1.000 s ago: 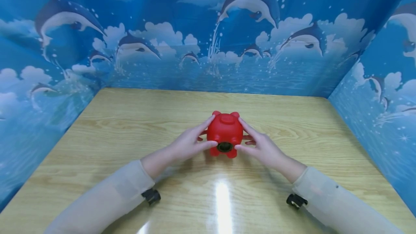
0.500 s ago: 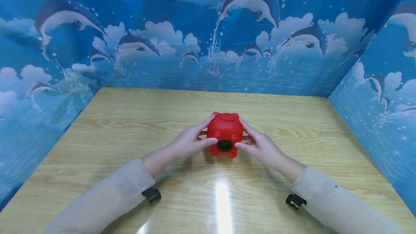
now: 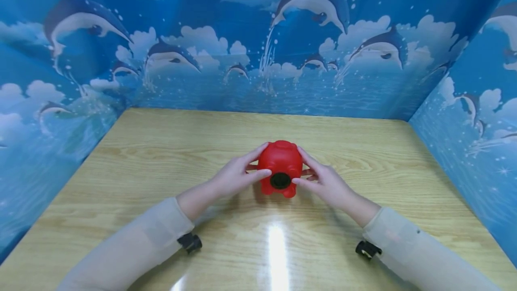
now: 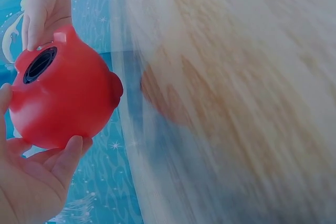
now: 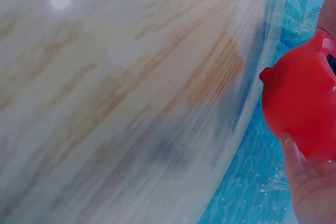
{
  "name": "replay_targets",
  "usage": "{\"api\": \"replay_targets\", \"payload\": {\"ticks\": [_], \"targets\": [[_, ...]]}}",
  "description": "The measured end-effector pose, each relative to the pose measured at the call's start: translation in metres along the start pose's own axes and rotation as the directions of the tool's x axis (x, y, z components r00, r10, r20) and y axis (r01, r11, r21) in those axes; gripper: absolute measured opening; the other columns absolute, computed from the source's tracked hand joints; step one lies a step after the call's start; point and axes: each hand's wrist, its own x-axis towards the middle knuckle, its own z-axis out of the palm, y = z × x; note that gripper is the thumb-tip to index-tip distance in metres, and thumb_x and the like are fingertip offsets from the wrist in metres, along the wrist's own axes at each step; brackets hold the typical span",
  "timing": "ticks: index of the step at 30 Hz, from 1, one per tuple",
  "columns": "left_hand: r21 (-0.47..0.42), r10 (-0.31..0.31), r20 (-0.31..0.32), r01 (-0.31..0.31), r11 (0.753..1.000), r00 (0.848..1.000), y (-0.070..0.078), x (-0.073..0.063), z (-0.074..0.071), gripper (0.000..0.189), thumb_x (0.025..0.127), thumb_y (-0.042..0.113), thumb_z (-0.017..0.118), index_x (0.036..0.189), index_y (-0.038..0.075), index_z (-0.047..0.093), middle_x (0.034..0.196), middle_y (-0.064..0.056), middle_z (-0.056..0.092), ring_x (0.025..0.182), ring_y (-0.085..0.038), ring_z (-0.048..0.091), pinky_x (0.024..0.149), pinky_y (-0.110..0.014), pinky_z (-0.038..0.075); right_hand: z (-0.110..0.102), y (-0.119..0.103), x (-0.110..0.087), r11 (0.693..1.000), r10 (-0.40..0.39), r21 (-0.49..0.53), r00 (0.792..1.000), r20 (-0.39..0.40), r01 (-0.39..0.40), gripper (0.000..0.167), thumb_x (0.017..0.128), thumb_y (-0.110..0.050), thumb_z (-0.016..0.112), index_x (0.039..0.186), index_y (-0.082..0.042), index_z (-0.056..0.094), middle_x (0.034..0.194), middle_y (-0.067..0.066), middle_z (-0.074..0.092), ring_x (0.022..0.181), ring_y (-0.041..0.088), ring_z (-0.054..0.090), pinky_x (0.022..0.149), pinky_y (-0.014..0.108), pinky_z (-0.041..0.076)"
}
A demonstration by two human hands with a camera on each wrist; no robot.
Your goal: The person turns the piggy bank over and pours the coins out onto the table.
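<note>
Between my two hands is a red piggy bank (image 3: 281, 158), its round dark belly plug (image 3: 280, 180) turned toward me. My left hand (image 3: 232, 176) grips its left side, thumb beside the plug and the other fingers reaching round the side. On the opposite side my right hand (image 3: 327, 184) holds it the same way, with some fingertips hidden behind the body. The left wrist view shows the piggy bank (image 4: 68, 98) with the black plug (image 4: 40, 65) and a hand on either side. In the right wrist view the red body (image 5: 302, 98) is cut off by the frame edge.
The wood-grain table (image 3: 181, 138) is glossy and reflects a light strip in front of the hands. A blue dolphin-print curtain (image 3: 250, 89) stands along the back and sides. Small black cameras (image 3: 190, 242) sit at the sleeve cuffs.
The piggy bank has tilted back a little between my hands, so its dark plug faces me more and the bumps at its top have dropped from sight. Both hands stay nearly in place.
</note>
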Motion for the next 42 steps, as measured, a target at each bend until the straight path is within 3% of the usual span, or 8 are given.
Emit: {"api": "replay_targets", "payload": {"ticks": [11, 26, 36, 42], "targets": [[-0.024, -0.03, 0.008, 0.03, 0.999, 1.0, -0.0005, 0.0007, -0.0003, 0.073, 0.084, 0.051, 0.062, 0.146, 0.036, 0.026, 0.137, 0.003, 0.046, 0.109, -0.019, 0.057, 0.081, -0.031, 0.051, 0.0007, 0.0018, 0.0005, 1.0, 0.02, 0.003, 1.0, 0.009, -0.02, 0.08, 0.086, -0.033, 0.066, 0.15, -0.018, 0.02, 0.125, 0.016, 0.056, 0.092, 0.019, 0.065, 0.078, 0.033, 0.053], [-0.008, -0.062, 0.015, 0.062, 0.998, 0.998, 0.0015, 0.0015, -0.0005, 0.072, 0.085, 0.052, 0.06, 0.147, 0.036, 0.025, 0.137, 0.0, 0.047, 0.113, -0.022, 0.055, 0.086, -0.036, 0.05, -0.001, 0.0005, 0.001, 0.998, 0.055, -0.014, 0.998, 0.013, -0.055, 0.081, 0.086, -0.041, 0.065, 0.15, -0.021, 0.019, 0.118, 0.012, 0.061, 0.085, 0.013, 0.065, 0.073, 0.029, 0.052], [-0.02, -0.049, 0.016, 0.049, 0.999, 0.999, 0.001, 0.0017, -0.0002, 0.072, 0.087, 0.052, 0.057, 0.147, 0.032, 0.025, 0.136, -0.002, 0.049, 0.116, -0.024, 0.053, 0.088, -0.038, 0.049, -0.0003, -0.0008, 0.0021, 0.997, 0.078, -0.016, 0.997, 0.014, -0.078, 0.08, 0.086, -0.043, 0.063, 0.15, -0.021, 0.02, 0.111, 0.009, 0.064, 0.085, 0.019, 0.065, 0.073, 0.033, 0.051], [-0.005, -0.073, 0.018, 0.073, 0.997, 0.997, 0.0019, 0.0024, 0.0005, 0.071, 0.087, 0.053, 0.056, 0.147, 0.033, 0.025, 0.135, 0.0, 0.049, 0.117, -0.021, 0.051, 0.088, -0.039, 0.048, 0.0006, 0.0021, 0.003, 0.997, 0.072, -0.025, 0.997, 0.012, -0.071, 0.077, 0.088, -0.041, 0.061, 0.149, -0.018, 0.021, 0.111, 0.011, 0.064, 0.086, 0.02, 0.065, 0.072, 0.033, 0.051]]}}
